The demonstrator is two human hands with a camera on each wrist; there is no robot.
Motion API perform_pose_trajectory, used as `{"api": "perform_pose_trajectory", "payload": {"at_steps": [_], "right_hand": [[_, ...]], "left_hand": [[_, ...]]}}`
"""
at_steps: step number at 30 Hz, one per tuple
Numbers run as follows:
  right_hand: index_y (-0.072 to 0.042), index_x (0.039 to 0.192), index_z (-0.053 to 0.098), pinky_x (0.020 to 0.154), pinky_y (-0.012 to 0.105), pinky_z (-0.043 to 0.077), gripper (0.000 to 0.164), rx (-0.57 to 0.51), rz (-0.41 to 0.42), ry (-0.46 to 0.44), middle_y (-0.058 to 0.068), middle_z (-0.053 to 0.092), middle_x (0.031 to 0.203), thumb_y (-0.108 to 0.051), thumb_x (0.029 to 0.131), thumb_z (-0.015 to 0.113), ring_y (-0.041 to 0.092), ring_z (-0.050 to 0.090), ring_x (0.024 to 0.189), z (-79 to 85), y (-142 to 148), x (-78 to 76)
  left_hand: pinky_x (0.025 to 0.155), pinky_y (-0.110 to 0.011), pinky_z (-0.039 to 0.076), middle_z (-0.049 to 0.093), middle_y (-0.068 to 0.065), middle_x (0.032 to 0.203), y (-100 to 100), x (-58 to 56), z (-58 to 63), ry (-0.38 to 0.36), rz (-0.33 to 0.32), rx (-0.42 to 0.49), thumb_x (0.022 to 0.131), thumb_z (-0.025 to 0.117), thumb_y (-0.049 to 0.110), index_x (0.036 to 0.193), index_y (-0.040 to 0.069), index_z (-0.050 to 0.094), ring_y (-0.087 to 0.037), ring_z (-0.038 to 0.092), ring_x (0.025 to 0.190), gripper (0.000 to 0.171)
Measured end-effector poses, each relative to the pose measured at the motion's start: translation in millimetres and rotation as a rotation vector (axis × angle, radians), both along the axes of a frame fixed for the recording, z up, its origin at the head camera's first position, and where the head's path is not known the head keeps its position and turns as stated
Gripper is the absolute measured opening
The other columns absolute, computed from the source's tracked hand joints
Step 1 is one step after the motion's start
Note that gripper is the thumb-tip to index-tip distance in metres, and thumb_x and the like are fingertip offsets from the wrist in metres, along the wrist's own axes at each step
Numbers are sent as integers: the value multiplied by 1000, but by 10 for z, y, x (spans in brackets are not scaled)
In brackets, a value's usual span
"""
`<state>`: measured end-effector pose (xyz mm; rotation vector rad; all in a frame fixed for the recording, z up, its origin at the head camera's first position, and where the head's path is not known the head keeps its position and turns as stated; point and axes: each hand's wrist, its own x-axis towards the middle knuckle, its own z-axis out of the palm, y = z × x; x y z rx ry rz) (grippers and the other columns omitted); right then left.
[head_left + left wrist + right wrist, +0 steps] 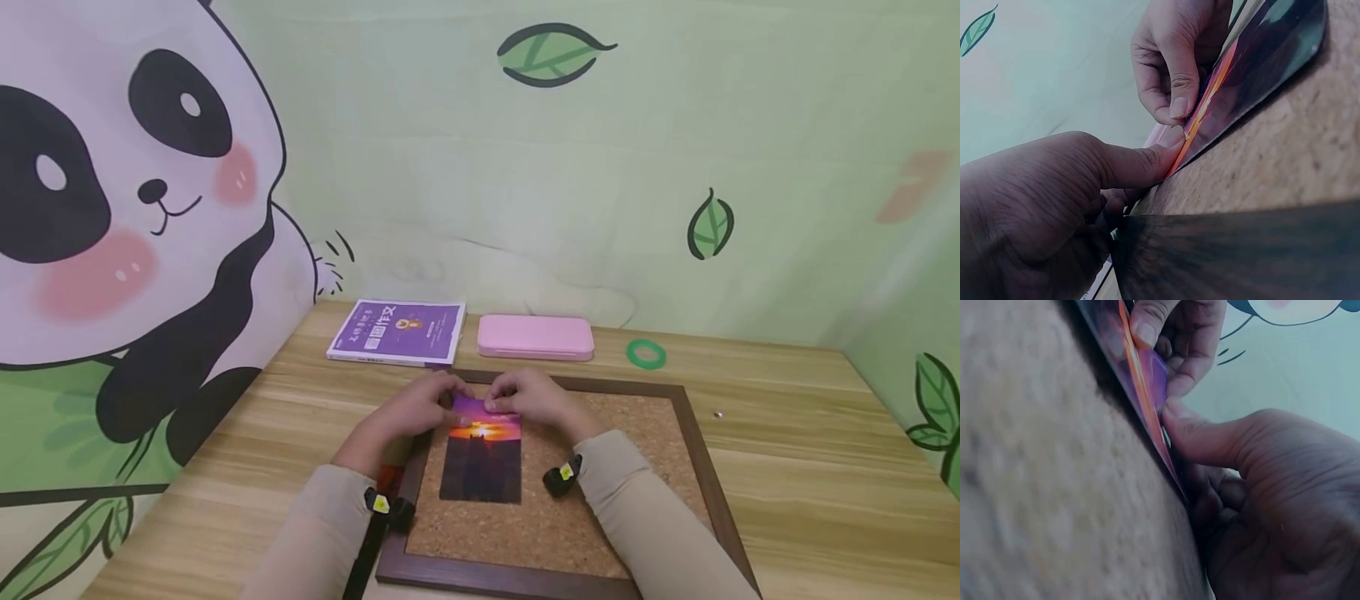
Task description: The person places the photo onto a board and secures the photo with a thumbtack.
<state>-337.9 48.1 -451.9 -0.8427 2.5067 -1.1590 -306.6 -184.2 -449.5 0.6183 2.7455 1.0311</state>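
A glossy sunset photo card, purple and orange above and dark below, lies over the left part of a cork board with a brown frame. My left hand holds it near the upper left edge, the thumb on its face. At the top edge, my right hand pinches the card between thumb and fingers. In the left wrist view, the left hand presses its thumb on the orange band. The right wrist view has the right hand at the card's edge; some of its fingers are hidden behind.
Behind the board lie a purple book, a pink case and a green ring like a tape roll. A tiny shiny object sits right of the board on the wooden table. A panda-printed wall rises behind.
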Motion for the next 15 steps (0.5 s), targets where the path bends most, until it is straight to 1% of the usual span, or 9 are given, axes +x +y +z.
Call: {"api": "perform_pose_trajectory", "payload": {"at_steps": [4,6,11,15], "right_hand": [[-12,92,72,76,32,45,7,4,-28,30,-3,66,82,-17,91,75,15,56,81,8,-31,19],[-11,91,71,74,31,44,7,7,-32,38,-3,65,80,-17,91,76,15,56,79,7,-36,21],[-10,91,71,73,30,44,7,1,-30,35,-3,64,80,-16,91,75,15,55,78,7,-35,17],[-11,90,71,73,31,44,7,-4,-34,31,-2,64,79,-15,90,76,15,55,79,-4,-34,17]], "left_hand": [[89,-42,46,62,0,103,-11,-16,-15,18,-16,1,85,80,17,114,12,70,-20,54,95,31],[89,-41,46,62,0,102,-14,-18,-14,16,-20,5,85,80,17,114,11,70,-20,54,95,31],[89,-42,46,61,0,103,-13,-16,-8,-1,-13,10,85,81,17,113,12,70,-20,53,96,31],[89,-42,46,61,0,103,-12,-17,-11,2,-17,-4,85,80,18,114,12,70,-20,53,96,31]]}}
